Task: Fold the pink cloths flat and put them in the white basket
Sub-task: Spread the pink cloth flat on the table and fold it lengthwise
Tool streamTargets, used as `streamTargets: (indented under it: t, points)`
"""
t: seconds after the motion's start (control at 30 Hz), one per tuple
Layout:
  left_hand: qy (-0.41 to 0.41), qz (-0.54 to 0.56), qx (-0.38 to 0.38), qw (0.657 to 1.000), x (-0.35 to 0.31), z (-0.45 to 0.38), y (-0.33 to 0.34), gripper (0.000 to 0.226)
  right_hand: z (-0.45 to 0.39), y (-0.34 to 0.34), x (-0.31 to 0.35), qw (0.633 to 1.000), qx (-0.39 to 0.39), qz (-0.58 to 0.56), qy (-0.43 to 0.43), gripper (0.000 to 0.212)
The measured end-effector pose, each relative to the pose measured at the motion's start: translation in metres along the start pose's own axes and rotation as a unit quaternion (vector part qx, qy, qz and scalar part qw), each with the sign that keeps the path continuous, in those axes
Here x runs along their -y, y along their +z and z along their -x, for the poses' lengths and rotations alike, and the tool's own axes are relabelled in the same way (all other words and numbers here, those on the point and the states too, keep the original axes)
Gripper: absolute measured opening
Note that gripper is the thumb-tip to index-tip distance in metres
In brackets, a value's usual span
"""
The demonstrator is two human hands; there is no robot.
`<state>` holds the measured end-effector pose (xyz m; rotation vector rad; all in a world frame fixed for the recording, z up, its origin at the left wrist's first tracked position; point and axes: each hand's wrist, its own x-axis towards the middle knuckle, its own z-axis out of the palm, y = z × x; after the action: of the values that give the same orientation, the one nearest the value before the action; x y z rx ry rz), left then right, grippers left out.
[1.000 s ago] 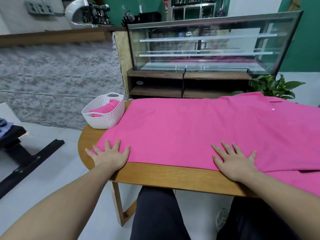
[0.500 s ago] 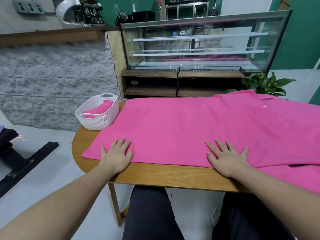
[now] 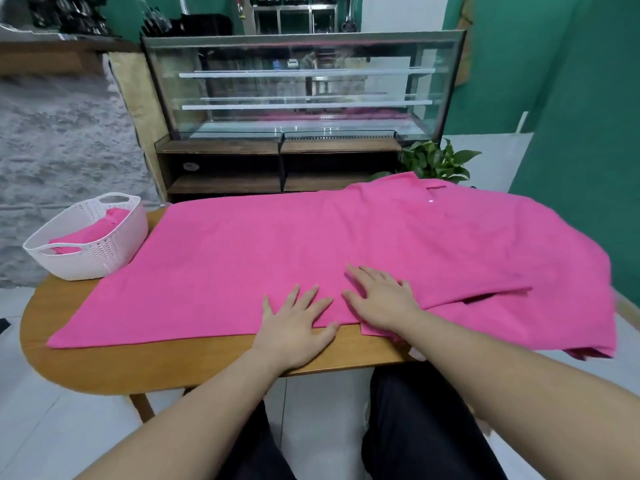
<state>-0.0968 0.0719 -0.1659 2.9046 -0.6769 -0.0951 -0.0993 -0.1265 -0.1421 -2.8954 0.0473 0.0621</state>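
A large pink cloth (image 3: 311, 244), a shirt with a collar and white button at the far right, lies spread across the wooden table (image 3: 173, 365). My left hand (image 3: 294, 323) lies flat with spread fingers on its near edge. Right beside it my right hand (image 3: 381, 299) presses flat on the cloth, where a folded layer overlaps another. The white basket (image 3: 104, 251) stands at the table's left end and holds a folded pink cloth (image 3: 90, 233).
A glass display case (image 3: 304, 88) on a dark wooden stand rises behind the table. A green plant (image 3: 436, 161) sits at the back right. The cloth's right part hangs over the table edge. My dark-trousered legs are under the near edge.
My left hand slid right along the cloth's near edge until it lay beside my right hand. The view turned toward the right, and the basket now appears further left.
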Motion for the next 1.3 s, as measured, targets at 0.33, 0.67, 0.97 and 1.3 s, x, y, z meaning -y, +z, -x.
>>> streamTargets:
  t: [0.33,0.67,0.97,1.3]
  points:
    - [0.022,0.010,0.001,1.000,-0.019,-0.012,0.003,0.053,0.032,-0.024,-0.118,0.980,0.038,-0.035,0.191,0.057]
    - [0.015,0.091,-0.076,0.993,-0.014,-0.002,0.006,0.044,0.068,-0.024,-0.158,0.967,-0.198,-0.048,0.151,0.056]
    - [0.014,0.084,-0.094,0.992,-0.015,-0.002,0.008,0.042,0.073,-0.067,-0.208,0.778,-0.278,-0.449,0.342,0.017]
    - [0.020,0.082,-0.102,0.991,-0.016,-0.003,0.010,0.043,0.093,-0.085,-0.212,0.827,-0.122,-0.469,0.287,0.008]
